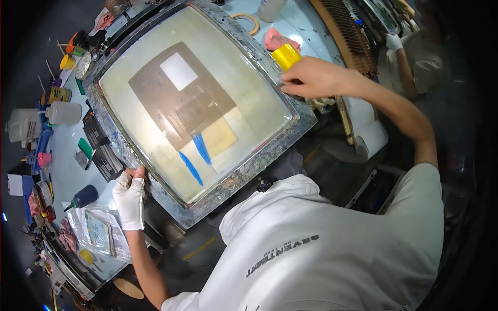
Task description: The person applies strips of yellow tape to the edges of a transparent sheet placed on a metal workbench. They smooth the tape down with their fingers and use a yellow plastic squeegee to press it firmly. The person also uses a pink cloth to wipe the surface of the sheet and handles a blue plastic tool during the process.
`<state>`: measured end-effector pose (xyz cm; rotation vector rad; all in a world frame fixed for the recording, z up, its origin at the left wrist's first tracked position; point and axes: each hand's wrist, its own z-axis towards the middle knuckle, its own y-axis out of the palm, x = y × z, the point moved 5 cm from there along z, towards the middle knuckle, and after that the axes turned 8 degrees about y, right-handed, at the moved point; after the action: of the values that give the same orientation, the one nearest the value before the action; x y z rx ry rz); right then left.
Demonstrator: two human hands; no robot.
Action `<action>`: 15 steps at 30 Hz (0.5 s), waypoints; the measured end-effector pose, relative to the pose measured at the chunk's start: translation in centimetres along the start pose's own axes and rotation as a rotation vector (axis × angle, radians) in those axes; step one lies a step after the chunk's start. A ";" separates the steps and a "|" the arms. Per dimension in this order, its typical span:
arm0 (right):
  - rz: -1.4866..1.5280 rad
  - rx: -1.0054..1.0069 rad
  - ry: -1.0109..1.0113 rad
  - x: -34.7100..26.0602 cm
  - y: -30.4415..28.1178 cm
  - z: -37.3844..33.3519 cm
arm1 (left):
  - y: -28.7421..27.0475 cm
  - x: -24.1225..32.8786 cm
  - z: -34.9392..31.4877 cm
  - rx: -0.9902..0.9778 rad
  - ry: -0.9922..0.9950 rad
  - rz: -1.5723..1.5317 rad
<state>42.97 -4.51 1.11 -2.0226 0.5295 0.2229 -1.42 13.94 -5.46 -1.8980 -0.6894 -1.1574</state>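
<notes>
A large screen-printing frame lies tilted in front of me, its grey rim blotched with ink. Its pale mesh bears a brown rectangle with a white patch and a tan patch. Two blue strips mark the near part. My left hand, in a white glove with bare fingertips, is closed on the rim's left edge. My bare right hand is closed over the right rim, its fingers curled. What it grips is hidden. A shiny yellow roll sits right against its knuckles.
Left of the frame, a pale blue table carries a dark squeeze bottle, a translucent jug and plastic-wrapped packs. Beyond the right rim are a pink cloth, a tape ring and a brown slatted rack.
</notes>
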 end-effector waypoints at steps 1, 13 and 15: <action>-0.089 0.108 -0.054 0.9 0.5 -0.9 | -0.2 0.4 0.2 0.004 0.042 0.046; 0.267 0.303 -0.303 -2.8 -5.1 10.4 | -4.0 9.5 0.1 0.230 0.676 0.451; 0.549 0.209 -0.277 -1.1 -7.2 13.9 | -4.6 7.7 -0.2 0.259 0.425 0.162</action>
<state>46.14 10.83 0.37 -1.5756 0.8824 0.7353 -1.69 16.55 3.14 -1.4037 -0.4183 -1.2471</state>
